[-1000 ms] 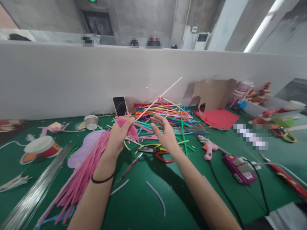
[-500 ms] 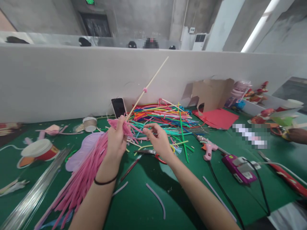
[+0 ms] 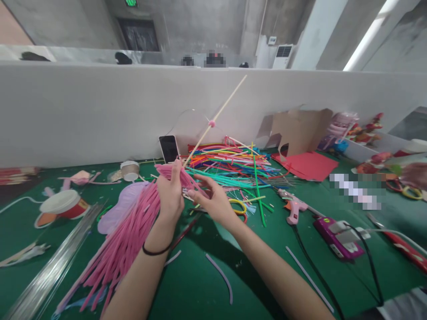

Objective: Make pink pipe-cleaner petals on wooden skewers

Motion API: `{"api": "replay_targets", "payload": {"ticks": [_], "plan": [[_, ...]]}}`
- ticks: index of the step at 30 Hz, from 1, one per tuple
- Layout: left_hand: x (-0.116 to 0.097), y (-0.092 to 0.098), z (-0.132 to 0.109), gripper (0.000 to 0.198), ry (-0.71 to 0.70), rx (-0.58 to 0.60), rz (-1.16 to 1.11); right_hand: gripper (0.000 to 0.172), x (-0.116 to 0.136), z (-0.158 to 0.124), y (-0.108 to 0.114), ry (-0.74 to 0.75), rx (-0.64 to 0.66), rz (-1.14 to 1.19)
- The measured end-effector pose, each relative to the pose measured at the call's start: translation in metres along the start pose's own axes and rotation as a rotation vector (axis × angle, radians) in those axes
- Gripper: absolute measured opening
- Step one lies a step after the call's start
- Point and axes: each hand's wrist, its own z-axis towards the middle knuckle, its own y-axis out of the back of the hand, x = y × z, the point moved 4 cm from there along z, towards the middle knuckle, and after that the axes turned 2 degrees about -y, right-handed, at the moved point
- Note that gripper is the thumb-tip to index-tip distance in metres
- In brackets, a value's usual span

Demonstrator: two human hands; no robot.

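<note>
Closing in, the right hand (image 3: 213, 200) now pinches narrowly at the bundle (image 3: 126, 240) top, just right of the left hand (image 3: 171, 192), which grips bundle and stick (image 3: 216, 116) over mid-table (image 3: 267, 275). Bundle trails toward the near-left corner; stick points far-right.

- The left hand (image 3: 171, 192) grips a bundle of pink pipe cleaners (image 3: 123, 242) together with a thin wooden stick (image 3: 216, 116) that slants up to the right.
- The right hand (image 3: 213, 201) pinches the bundle's top end.
- Behind, a multicoloured pile of pipe cleaners (image 3: 230, 162) lies on the green tabletop (image 3: 200, 284).
- A pink glue gun (image 3: 294, 207) rests to the right.
</note>
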Motion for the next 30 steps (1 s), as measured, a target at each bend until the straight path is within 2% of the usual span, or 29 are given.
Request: {"api": "replay_targets", "payload": {"ticks": [1,3,5,10,13,16,22,30], "plan": [[0.000,-0.001,-0.001,0.034,-0.006,0.017,0.007,0.050,0.001,0.000,0.001,-0.008,-0.011,0.040],[-0.001,-0.003,-0.001,0.036,0.004,0.065,0.015,0.038,0.003,0.001,0.004,-0.015,-0.030,0.087],[-0.002,-0.006,-0.001,0.036,0.039,0.159,0.021,0.030,0.006,0.003,0.011,-0.014,-0.073,0.117],[-0.007,-0.011,-0.002,0.030,0.178,0.478,0.107,0.031,0.018,0.007,0.033,0.010,-0.152,0.163],[-0.005,-0.010,-0.006,0.029,0.289,0.593,0.182,0.028,0.021,0.009,0.040,-0.001,-0.140,0.183],[-0.003,-0.009,-0.007,0.035,0.269,0.584,0.213,0.024,0.015,0.010,0.040,-0.082,-0.097,0.237],[-0.005,-0.010,-0.005,0.030,0.012,0.469,0.286,0.024,-0.003,0.012,0.031,-0.269,-0.022,0.297],[-0.006,-0.008,-0.003,0.026,-0.049,0.384,0.352,0.025,0.000,0.009,0.030,-0.321,-0.033,0.356]]}}
